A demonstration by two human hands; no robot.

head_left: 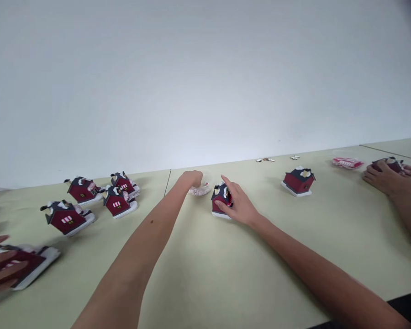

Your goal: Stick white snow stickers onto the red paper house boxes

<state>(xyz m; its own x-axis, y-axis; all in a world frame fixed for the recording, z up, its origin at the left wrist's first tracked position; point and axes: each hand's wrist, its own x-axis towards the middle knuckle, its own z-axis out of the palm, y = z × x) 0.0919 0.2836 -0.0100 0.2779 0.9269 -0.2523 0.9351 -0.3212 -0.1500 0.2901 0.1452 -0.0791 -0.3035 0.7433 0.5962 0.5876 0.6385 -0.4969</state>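
Note:
A small red house with a dark, white-patched roof (217,205) stands on the pale table in front of me. My right hand (238,203) is on its right side, thumb across the front and fingers over the back, closed around it. My left hand (192,178) reaches to a clear round container with small white and red pieces (200,189), left of and behind the house. Its fingers are bent down at the container's edge, and what they hold, if anything, is hidden.
Several similar houses (66,219) stand at the left, one more (298,181) at the right. Another person's hand touches a house at the far left; another person's hands (390,178) hold one at the far right. A red and white packet (347,162) and small pieces (269,160) lie near the wall.

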